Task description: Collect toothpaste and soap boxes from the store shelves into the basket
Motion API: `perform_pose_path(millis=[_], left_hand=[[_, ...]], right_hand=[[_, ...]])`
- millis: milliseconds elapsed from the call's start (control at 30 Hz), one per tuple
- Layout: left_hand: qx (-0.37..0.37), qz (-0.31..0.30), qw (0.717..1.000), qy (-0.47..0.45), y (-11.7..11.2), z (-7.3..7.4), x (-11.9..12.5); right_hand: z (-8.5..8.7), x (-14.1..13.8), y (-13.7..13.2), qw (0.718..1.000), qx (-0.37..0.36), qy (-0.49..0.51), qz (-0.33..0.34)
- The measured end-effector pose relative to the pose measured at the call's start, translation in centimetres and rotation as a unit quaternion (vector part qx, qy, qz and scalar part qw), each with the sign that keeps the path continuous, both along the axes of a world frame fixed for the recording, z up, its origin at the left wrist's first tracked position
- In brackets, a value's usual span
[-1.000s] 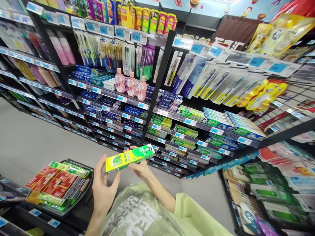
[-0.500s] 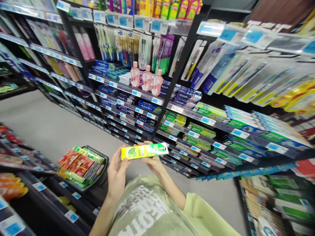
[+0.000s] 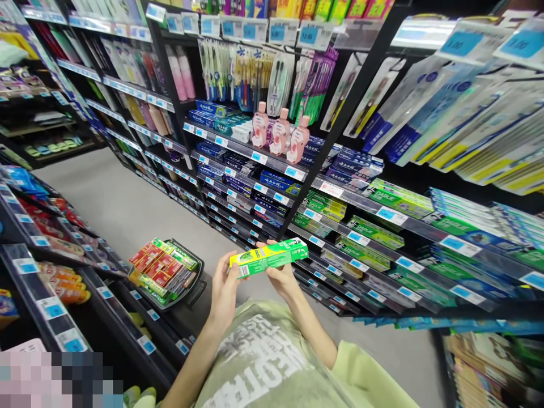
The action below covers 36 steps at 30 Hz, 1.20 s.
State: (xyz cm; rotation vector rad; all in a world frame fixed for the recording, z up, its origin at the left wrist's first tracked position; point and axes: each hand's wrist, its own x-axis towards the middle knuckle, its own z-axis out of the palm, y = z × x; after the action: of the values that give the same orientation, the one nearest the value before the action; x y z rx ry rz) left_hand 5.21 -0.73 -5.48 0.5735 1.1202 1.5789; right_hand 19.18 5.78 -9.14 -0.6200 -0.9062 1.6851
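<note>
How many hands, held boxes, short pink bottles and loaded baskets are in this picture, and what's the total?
Hands, left hand and right hand: 2
Held toothpaste box: 1
Short pink bottles: 3
Loaded basket: 1
Total: 7

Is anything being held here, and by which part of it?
Yes, a green-and-yellow box: the left grip has its barcoded end, the right grip holds it near its middle.

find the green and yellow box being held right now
In the head view, the green and yellow box is just below the picture's middle, between the left hand and right hand, with the loaded basket to its left.
</note>
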Motion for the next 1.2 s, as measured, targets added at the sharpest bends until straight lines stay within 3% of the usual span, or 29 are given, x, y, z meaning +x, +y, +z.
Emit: perform_pose_path(millis=[167,300,400,467,633,767,933,1067,1200], left_hand=[[-0.022,-0.048,0.998,0.019,0.1,-0.3,-0.2],[-0.068,-0.161,0.985,0.006,0.2,-1.2,0.1],[-0.068,-0.252,0.965,0.024,0.1,-1.8,0.3],[-0.065,-0.282,0.956,0.054,0.0,-1.9,0.4],[-0.041,-0.259,0.954,0.146,-0.1,-1.7,0.0],[-0.03,-0.242,0.955,0.172,0.2,-2.3,-0.3],[-0.022,-0.183,0.974,0.13,0.5,-3.2,0.0],[-0.03,-0.113,0.992,0.057,0.7,-3.6,0.6],[-0.039,-0.121,0.99,0.058,0.8,-4.0,0.6]], right_hand=[[-1.0,-0.4,0.5,0.998,0.004,-0.042,-0.037],[-1.1,-0.9,0.7,0.989,-0.05,-0.086,-0.113],[-0.7,-1.0,0.6,0.984,-0.083,-0.071,-0.137],[-0.4,-1.0,0.6,0.983,-0.09,-0.071,-0.144],[-0.5,-0.9,0.7,0.985,-0.075,-0.097,-0.123],[-0.2,-1.0,0.8,0.984,-0.006,-0.158,-0.079],[0.0,-0.2,1.1,0.982,0.074,-0.176,0.005],[-0.6,1.6,1.1,0.958,0.126,-0.237,0.099],[-1.5,2.9,0.0,0.944,0.132,-0.282,0.105]])
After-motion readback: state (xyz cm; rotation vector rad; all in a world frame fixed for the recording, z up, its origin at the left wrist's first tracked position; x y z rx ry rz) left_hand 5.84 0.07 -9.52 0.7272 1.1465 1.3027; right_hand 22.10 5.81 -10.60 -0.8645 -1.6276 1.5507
